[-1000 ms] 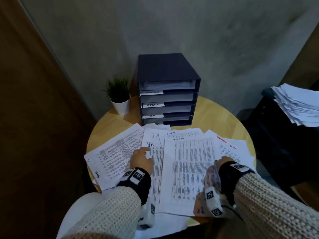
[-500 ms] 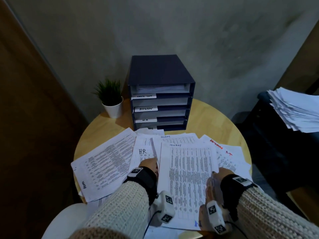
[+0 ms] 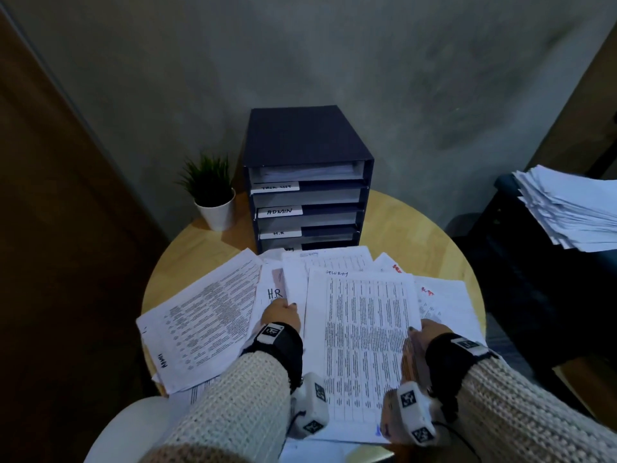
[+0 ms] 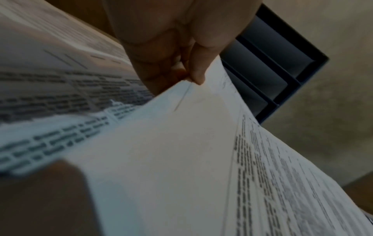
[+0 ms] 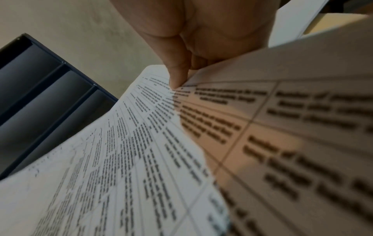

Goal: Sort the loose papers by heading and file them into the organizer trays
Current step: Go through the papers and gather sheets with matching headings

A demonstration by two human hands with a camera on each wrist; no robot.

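Observation:
A printed sheet headed SECURITY (image 3: 360, 335) lies on top of several loose papers on the round wooden table (image 3: 414, 228). My left hand (image 3: 282, 315) pinches its left edge, seen close in the left wrist view (image 4: 191, 78). My right hand (image 3: 422, 332) pinches the right edge of the same sheet (image 5: 141, 143), thumb on top (image 5: 177, 79). A sheet marked H.R (image 3: 273, 292) and one marked Admin (image 3: 200, 325) lie to the left. The dark blue organizer (image 3: 303, 182) stands behind, with trays labelled ADMIN (image 3: 279, 211) and H.R (image 3: 278, 233).
A small potted plant (image 3: 210, 192) stands left of the organizer. A thick stack of papers (image 3: 567, 212) rests on dark furniture at the right. More sheets with red writing (image 3: 434, 295) fan out to the right. A white chair edge (image 3: 133, 429) shows at the bottom left.
My left hand has moved from the H.R sheet to the left edge of the SECURITY sheet and pinched it. The right hand has taken the right edge. The sheet has lifted slightly.

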